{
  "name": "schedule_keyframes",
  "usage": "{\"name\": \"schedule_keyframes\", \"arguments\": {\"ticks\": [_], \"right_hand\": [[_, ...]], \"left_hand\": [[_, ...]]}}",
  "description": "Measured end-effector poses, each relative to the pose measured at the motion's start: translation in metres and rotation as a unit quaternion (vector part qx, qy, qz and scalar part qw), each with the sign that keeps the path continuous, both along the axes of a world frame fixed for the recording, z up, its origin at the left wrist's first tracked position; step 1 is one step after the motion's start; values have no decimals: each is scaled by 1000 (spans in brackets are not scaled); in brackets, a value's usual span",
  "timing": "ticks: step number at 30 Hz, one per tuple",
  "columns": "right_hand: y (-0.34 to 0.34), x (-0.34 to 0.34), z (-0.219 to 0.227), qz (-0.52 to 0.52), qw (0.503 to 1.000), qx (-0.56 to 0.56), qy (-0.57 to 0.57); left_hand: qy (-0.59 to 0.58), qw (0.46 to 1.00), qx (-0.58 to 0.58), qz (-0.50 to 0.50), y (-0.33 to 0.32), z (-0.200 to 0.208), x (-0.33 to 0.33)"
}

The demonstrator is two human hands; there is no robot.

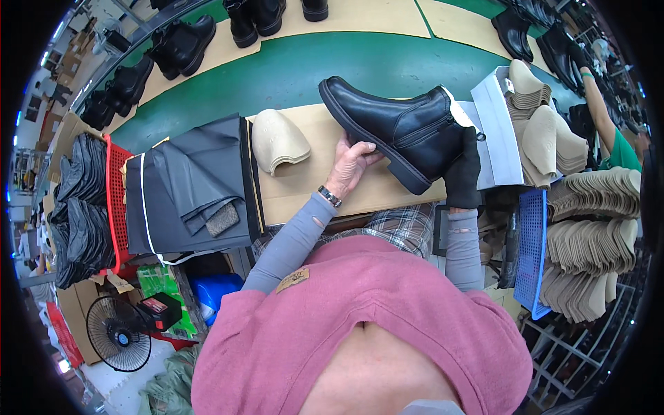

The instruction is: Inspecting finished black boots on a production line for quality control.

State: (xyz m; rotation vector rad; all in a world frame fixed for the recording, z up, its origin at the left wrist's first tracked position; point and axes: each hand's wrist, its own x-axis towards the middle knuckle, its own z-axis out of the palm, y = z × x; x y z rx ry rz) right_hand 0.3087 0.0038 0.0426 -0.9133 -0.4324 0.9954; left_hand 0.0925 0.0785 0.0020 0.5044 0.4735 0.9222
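Note:
A black ankle boot [398, 128] with a side zip is held up over the cardboard-topped bench, its toe toward the upper left. My bare left hand [354, 164] grips the sole from below, thumb lying along its edge. At the heel and shaft, my right hand [462, 173] in a black glove is closed on the boot. White material [456, 109] shows at the boot's top opening. Left of the boot, a beige molded paper insert [278, 140] lies on the cardboard [315, 190]. A stack of black sheets [194, 187] sits farther left, with a small grey block [223, 219] on it.
Black boots [183, 45] stand along the far side of the green bench [277, 72]. At right, a white box [496, 131] and a blue basket [531, 249] hold beige inserts. A red basket [117, 200] and a fan [119, 334] are at left. Another person's arm [600, 111] reaches in at right.

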Motion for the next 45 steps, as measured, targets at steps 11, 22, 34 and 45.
{"name": "schedule_keyframes", "arguments": {"ticks": [11,22,34,45], "right_hand": [[4,-4,15,-12,996,-35,75],[-3,-26,32,37,993,7,-112],[-15,-66,60,-21,738,19,-674],[-20,-75,59,14,818,5,-574]], "left_hand": [[59,998,-6,-16,5,8,2],[53,998,-23,-8,10,-2,-5],[-3,997,-61,41,10,-18,-12],[-68,995,-77,12,12,-27,-13]]}}
